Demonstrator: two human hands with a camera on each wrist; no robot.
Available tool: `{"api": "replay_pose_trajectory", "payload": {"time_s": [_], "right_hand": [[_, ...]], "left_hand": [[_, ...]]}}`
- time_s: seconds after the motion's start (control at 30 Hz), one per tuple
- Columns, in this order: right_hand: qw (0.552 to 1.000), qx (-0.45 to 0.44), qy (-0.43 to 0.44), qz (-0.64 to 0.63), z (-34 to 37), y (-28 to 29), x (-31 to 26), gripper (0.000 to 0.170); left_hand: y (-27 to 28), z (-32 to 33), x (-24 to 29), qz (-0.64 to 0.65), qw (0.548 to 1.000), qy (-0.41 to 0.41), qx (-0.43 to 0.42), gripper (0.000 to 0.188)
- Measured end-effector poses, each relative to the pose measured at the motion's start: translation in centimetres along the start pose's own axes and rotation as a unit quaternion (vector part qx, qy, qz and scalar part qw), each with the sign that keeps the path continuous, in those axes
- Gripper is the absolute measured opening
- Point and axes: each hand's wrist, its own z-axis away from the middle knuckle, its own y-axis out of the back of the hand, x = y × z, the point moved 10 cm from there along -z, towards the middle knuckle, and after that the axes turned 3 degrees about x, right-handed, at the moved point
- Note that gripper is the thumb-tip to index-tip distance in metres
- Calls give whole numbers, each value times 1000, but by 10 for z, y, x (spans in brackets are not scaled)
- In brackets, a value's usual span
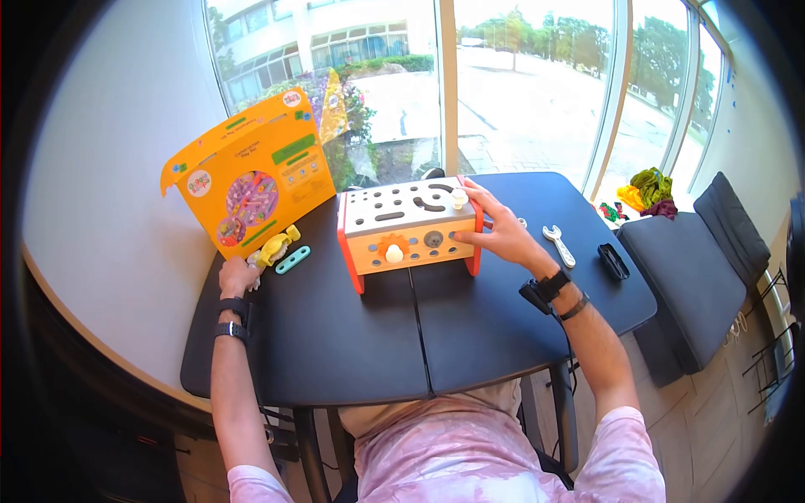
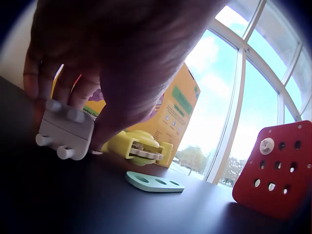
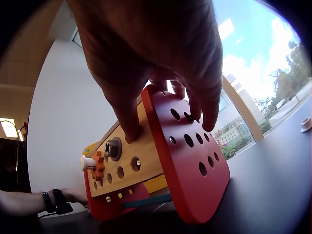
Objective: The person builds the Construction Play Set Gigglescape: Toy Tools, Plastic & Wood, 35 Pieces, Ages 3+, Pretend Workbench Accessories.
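My left hand (image 1: 237, 277), at the table's left side, pinches a pale grey piece with several round pegs (image 2: 66, 130). Just beyond that hand lie a yellow plastic toy piece (image 1: 275, 248) and a teal strip with holes (image 1: 293, 260). My right hand (image 1: 507, 233) grips the right end of a toy workbench (image 1: 377, 266), thumb on its wooden front and fingers over the red end panel (image 3: 187, 161). An orange gear (image 1: 390, 243) with a white peg and a grey bolt head (image 1: 433, 240) sit on the front. A white knob (image 1: 459, 198) stands on the top.
An orange cardboard box (image 1: 251, 180) stands at the back left by the window. On the right of the black table (image 1: 352, 335) lie a white toy wrench (image 1: 558, 246) and a black case (image 1: 614, 262). Beyond the table's right edge is a dark padded chair (image 1: 688, 285).
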Motion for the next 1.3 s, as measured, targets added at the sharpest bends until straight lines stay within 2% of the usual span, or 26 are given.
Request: {"api": "replay_pose_trajectory", "payload": {"time_s": [0.1,0.2,0.23,0.27,0.33,0.4,0.47,0.57,0.67,0.7,0.8,1.0,1.23,1.3], "right_hand": [[1000,1,12,18,-2,0,5,93],[1000,7,4,14,-1,1,1,91],[1000,10,-6,2,0,1,-1,91],[1000,9,-16,-10,2,-1,0,90],[1000,13,-21,-14,2,-2,4,90],[1000,10,-17,-1,1,-3,7,89],[1000,8,-2,28,-1,-2,9,89],[999,8,-9,33,0,-2,8,89],[1000,8,-8,10,-1,-3,6,89],[999,7,-23,-34,1,-4,6,88],[1000,10,7,-4,-1,-2,15,86],[1000,10,-6,0,0,-3,9,86],[1000,10,-11,-6,0,-4,8,85],[1000,9,-19,-20,0,-5,8,85]], "left_hand": [[15,0,6,33,999,-9,-22,56],[26,-14,38,158,980,-110,-46,46],[30,-16,61,275,942,-177,-74,42],[37,-13,86,387,885,-238,-98,38],[95,41,148,494,826,-250,-105,36],[120,61,194,575,754,-298,-108,39],[133,71,234,569,726,-374,-97,36],[126,81,276,557,705,-431,-80,32],[99,73,292,527,743,-404,-82,30],[91,70,295,519,749,-405,-72,30],[86,75,298,530,743,-399,-85,30],[81,73,300,524,743,-407,-83,27],[77,72,301,457,789,-409,-42,30],[75,71,299,461,790,-402,-46,32]]}}
